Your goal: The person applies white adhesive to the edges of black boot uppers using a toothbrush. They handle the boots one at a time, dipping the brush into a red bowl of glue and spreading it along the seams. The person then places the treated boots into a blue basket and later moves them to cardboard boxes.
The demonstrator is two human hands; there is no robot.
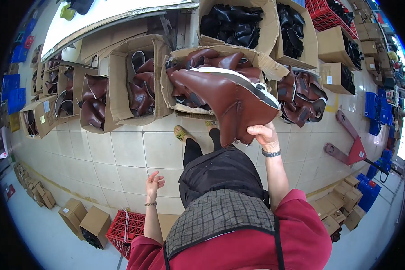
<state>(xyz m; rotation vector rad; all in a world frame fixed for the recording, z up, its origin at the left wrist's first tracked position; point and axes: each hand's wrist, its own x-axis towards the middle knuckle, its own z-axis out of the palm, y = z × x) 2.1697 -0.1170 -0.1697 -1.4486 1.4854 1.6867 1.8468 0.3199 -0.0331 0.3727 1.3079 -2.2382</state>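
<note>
Your right hand [264,135] grips a brown boot [243,108] near its open top, the thumb laid along the near side; the other fingers are mostly hidden behind it, so you cannot tell how they sit. Your left hand [154,183] is empty, held low on your left with the fingers loosely spread, well apart from the boot. From your right hand, the boot stretches forward and to the left: its opening points back toward you, its toe points ahead and left, and its white-edged bottom faces away from you. It hangs in front of your body, covering part of the cardboard box [267,63] ahead of you, where more brown boots [227,60] lie in a jumble; whether it touches that box you cannot tell. Just left of that box stands a second carton [117,92] with brown boots inside, and to the right lies a heap of brown boots [303,96]. Farther ahead, black boots [231,24] fill another box. On your right, a red pallet jack [357,150] stands on the tiled floor [126,148], and behind your left arm sits a red crate [121,227].
</note>
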